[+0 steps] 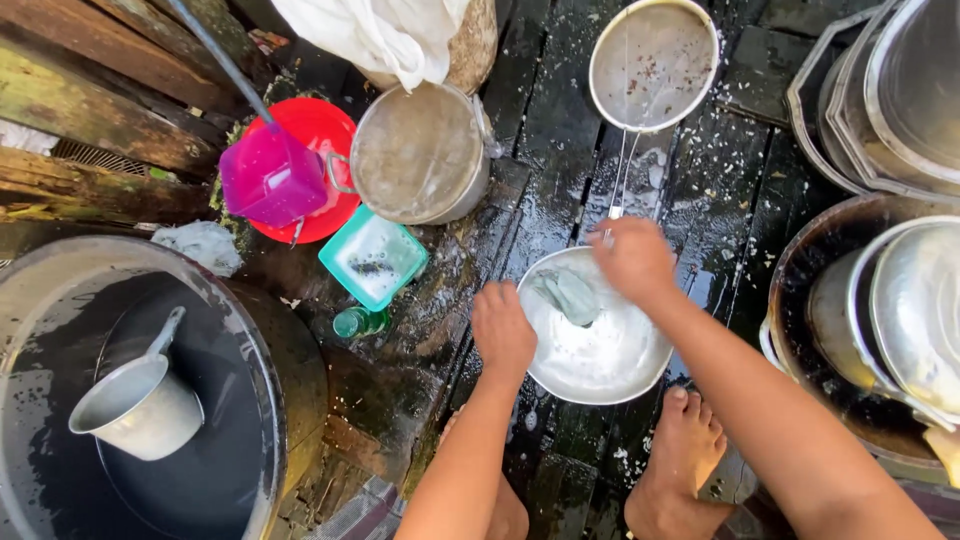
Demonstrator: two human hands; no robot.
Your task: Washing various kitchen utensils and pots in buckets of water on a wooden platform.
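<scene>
Two bare feet [690,450] stand on the wet plank floor [560,200], and just beyond them lies a shallow steel bowl [600,345], soapy and shining. The left hand [502,332] closes over its near-left rim to steady it; the right hand [632,258] grips a grey-green scrubbing cloth [568,296] pressed inside the bowl. Likely light, stiff and slippery with suds, the bowl is best held by its rim. At the left sits a large dark basin [290,370] holding a metal dipper [140,405]. Farther off stand a teal soap tub [372,258], a lidded pot [420,152], a magenta scoop [272,178] and a wire strainer [652,64].
</scene>
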